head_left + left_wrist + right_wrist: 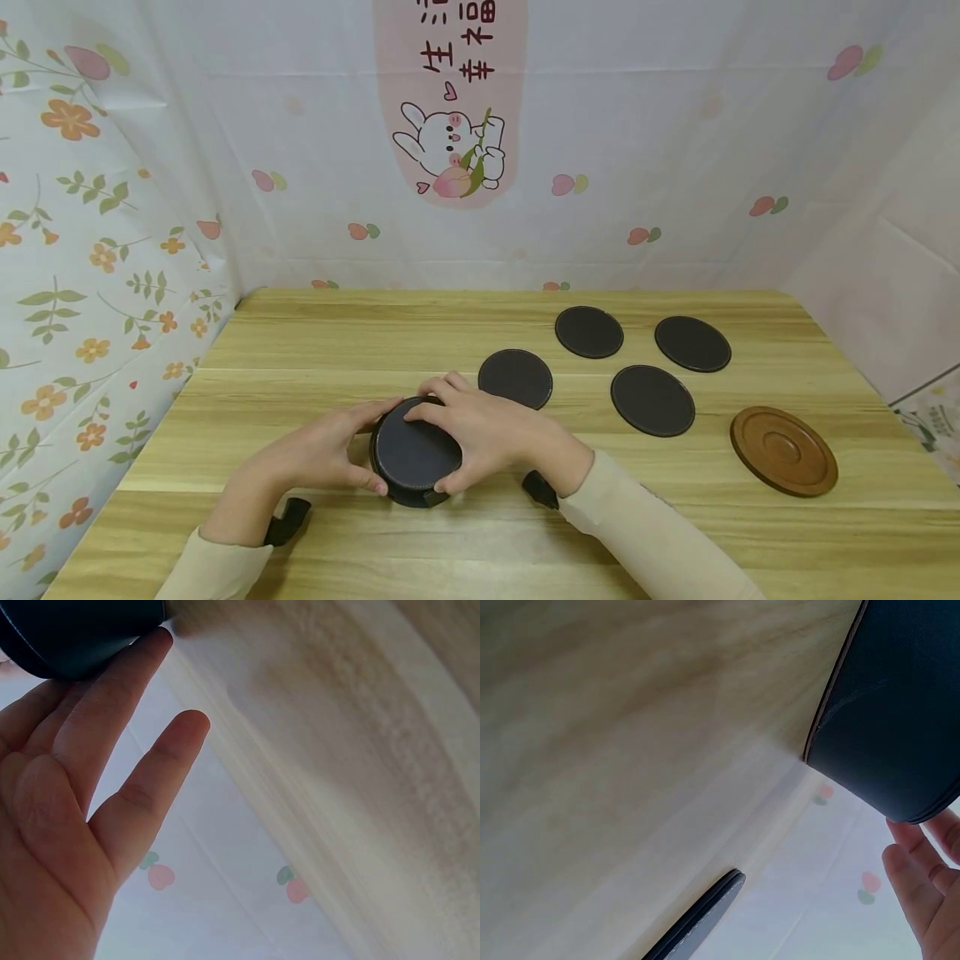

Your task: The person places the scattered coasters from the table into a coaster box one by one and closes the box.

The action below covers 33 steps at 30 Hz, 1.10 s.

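A round black coaster holder (411,500) stands on the table in front of the person, with a black stitched coaster (412,454) lying at its top. My left hand (315,454) holds the holder's left side, thumb near the front and fingers toward the back. In the left wrist view, fingertips (160,641) meet the holder's dark wall (86,634). From the right, my right hand (487,429) spans the top coaster, its thumb at the front edge and its fingers across the far part. The right wrist view shows fingers (909,834) right at the holder's rim.
Several flat black coasters lie to the right, the nearest coaster (515,379) just behind the right hand. A round brown wooden disc (783,450) with ringed grooves lies near the right side of the wooden table (322,333). Patterned cloth (300,200) hangs behind.
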### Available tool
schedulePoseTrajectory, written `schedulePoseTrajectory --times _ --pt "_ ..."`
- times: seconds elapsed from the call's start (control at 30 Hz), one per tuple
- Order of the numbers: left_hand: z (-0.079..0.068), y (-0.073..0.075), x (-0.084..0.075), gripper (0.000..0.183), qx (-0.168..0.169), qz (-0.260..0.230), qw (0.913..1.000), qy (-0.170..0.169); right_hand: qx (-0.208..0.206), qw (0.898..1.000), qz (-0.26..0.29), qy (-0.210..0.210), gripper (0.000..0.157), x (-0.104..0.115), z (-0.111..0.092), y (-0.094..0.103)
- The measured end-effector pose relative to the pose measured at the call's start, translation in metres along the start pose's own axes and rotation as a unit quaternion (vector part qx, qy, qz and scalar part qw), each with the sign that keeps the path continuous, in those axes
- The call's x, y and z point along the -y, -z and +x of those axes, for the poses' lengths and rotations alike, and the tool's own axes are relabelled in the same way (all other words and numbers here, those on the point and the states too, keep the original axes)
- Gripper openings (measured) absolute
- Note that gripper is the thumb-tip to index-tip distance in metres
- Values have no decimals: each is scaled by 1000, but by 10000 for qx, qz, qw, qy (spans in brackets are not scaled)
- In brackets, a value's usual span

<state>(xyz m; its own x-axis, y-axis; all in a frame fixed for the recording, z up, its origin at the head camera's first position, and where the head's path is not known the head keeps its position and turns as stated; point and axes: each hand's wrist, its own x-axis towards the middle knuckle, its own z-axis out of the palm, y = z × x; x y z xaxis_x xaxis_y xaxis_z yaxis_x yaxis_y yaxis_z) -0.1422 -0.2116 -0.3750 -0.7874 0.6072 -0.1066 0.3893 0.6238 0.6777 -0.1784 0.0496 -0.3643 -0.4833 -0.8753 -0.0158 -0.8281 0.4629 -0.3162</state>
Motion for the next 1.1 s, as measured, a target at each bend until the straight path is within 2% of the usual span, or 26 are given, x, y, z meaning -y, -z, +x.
schedulePoseTrajectory --times 0.23,0.6,1.1 --pt "0 0 1 105 6 47 10000 8 100 9999 98 -20 80 -1 3 0" --pt "0 1 -1 108 7 186 9998 -13 -48 9997 237 105 80 -8 0 0" --pt "1 -1 0 110 -83 246 9996 -69 -334 9978 298 -488 78 -37 -21 13"
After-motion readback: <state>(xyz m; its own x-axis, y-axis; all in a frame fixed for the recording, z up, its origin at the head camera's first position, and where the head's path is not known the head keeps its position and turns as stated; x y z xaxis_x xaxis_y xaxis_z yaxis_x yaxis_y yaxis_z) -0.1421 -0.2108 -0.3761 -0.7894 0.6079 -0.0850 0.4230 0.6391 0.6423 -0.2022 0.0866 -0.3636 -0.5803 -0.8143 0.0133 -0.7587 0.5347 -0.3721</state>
